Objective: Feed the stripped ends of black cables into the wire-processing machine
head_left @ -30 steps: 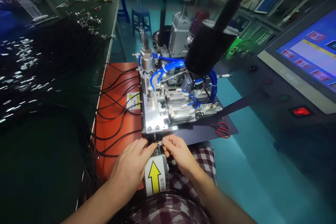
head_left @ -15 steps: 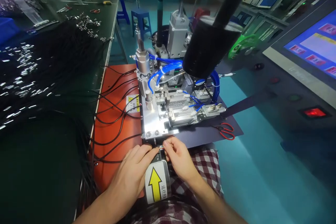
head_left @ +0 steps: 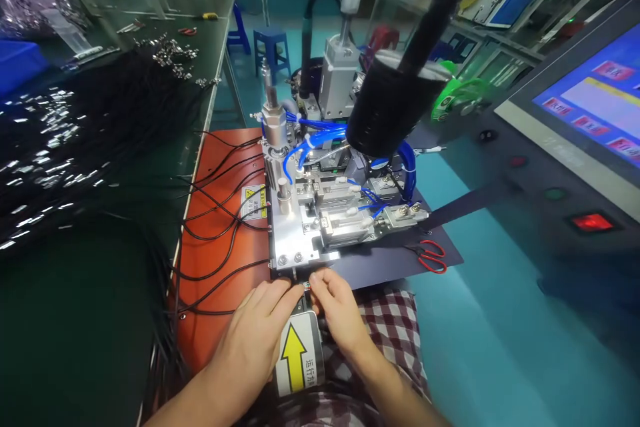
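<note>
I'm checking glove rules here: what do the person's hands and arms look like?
The left hand and right hand are bare: no gloves, rings or watch show. Both forearms are uncovered, with no sleeves in view. The checked clothing in view is dark red and white.

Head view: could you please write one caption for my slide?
Left hand and right hand together at a small part before a metal machine; red-handled scissors lie to the right.

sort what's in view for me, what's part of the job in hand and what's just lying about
Seemingly part of the job:
- small shiny piece at the fingertips of the left hand and right hand
- machine beside them
- black cables running to its side

Seemingly lying about:
- red-handled scissors
- blue stool
- blue container
</note>
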{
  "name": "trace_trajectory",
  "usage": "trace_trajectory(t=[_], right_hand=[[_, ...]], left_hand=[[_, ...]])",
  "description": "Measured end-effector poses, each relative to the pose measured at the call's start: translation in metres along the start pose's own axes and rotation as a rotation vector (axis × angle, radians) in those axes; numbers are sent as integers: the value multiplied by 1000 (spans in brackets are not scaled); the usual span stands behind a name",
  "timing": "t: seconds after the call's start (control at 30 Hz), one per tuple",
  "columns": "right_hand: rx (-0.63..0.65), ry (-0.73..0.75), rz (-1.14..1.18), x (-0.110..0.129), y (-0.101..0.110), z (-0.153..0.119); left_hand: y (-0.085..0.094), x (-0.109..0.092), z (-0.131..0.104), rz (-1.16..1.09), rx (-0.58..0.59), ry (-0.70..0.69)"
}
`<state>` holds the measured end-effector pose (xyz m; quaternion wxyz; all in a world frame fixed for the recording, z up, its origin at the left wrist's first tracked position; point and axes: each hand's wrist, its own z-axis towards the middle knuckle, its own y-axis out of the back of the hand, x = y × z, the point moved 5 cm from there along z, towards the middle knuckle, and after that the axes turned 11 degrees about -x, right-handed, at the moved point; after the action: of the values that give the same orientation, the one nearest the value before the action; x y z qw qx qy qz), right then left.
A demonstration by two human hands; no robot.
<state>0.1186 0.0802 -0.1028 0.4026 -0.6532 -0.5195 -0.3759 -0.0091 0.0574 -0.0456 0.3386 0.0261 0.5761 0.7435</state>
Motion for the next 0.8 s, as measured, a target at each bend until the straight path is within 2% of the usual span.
trace_trajectory(t=[0.13, 0.27, 0.37, 0.47, 0.6, 0.8], right_hand=[[-21, 44, -29, 1, 0, -1], [-3, 44, -27, 3, 0, 0], [13, 59, -29, 5, 0, 1], [13, 69, -26, 6, 2, 1], [13, 76, -28, 6, 3, 1], [1, 80, -28, 4, 3, 2]], left_hand=[[4, -6, 10, 38, 49, -29], [15, -3, 15, -58, 45, 71], [27, 6, -1, -73, -8, 183], [34, 16, -32, 73, -16, 234], [36, 18, -59, 326, 49, 161], [37, 9, -49, 504, 70, 78]])
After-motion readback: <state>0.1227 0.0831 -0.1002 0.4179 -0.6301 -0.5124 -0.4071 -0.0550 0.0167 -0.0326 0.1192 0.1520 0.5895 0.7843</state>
